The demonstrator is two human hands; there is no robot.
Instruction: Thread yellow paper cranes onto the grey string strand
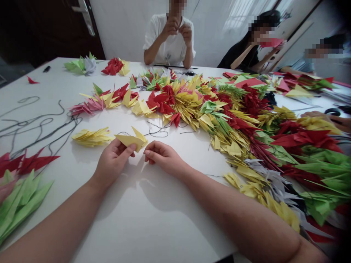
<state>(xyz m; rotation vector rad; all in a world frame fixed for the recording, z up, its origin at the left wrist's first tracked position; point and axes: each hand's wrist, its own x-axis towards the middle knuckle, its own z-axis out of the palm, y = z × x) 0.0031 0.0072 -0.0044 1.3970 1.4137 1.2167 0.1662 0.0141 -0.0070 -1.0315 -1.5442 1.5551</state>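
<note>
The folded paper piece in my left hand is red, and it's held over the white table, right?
The colour is wrong: the head view shows that the folded paper piece is yellow. It is in your left hand, over the white table.

The folded yellow paper crane looks matt, with crisp creases. The white smooth counter has a soft gloss. The thin black strings look like matt thread; the silver door handle is shiny metal.

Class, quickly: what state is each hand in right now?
Left hand: closed, holding folded yellow paper.
Right hand: fingers curled closed near it; whether they pinch anything cannot be told.
</note>
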